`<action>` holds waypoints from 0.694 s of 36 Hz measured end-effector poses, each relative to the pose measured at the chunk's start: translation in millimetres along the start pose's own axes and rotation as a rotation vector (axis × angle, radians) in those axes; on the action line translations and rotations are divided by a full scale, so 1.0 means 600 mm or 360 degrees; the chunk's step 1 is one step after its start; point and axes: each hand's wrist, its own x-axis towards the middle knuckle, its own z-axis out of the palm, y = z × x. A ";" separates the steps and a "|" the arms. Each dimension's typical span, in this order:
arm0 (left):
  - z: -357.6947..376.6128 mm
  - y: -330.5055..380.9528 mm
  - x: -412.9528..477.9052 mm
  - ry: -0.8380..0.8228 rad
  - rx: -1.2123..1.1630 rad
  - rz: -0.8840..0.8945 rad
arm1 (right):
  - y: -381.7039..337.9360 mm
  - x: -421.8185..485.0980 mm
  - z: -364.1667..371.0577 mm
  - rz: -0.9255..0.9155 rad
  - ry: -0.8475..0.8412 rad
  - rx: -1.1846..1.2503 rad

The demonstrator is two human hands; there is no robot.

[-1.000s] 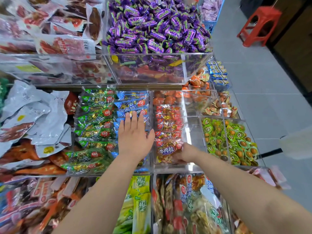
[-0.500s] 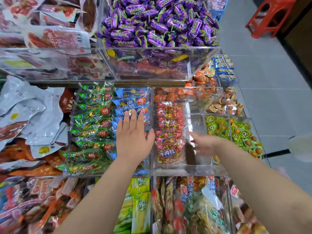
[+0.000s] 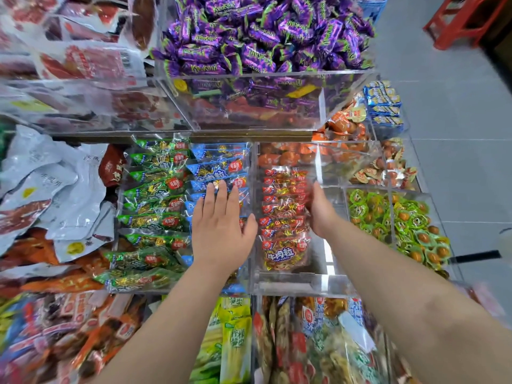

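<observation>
Clear acrylic bins of wrapped snacks fill a shop display. My left hand [image 3: 221, 225] lies flat, fingers straight, on the row of blue packets [image 3: 219, 167] in the middle bin. Beside them runs a row of green packets [image 3: 155, 206]. My right hand [image 3: 321, 212] is edge-on, fingers straight, against the right side of the row of red packets [image 3: 285, 212] in the neighbouring clear bin [image 3: 299, 284]. Its fingertips touch the packets; the palm side is hidden.
A raised bin of purple candies [image 3: 263, 31] stands behind. Green-wrapped eggs [image 3: 393, 220] and orange ones [image 3: 346, 120] fill bins to the right. White and red meat pouches [image 3: 47, 189] pile up on the left. A red stool [image 3: 465, 18] stands on the grey floor.
My right hand left the front of the red packet row, swung out to the right, then came back against the row's right side further back. My left hand stayed on the blue packets.
</observation>
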 end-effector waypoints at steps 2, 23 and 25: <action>0.001 -0.001 0.000 -0.0007 0.0013 -0.0005 | -0.002 0.003 0.006 -0.0014 0.0006 -0.0001; -0.036 0.015 -0.048 0.0201 -0.1287 0.0008 | 0.007 -0.263 -0.022 -0.0227 0.0227 -0.0178; -0.055 0.035 -0.086 0.0183 -0.1540 0.0098 | 0.021 -0.307 -0.025 -0.0246 0.0227 0.0102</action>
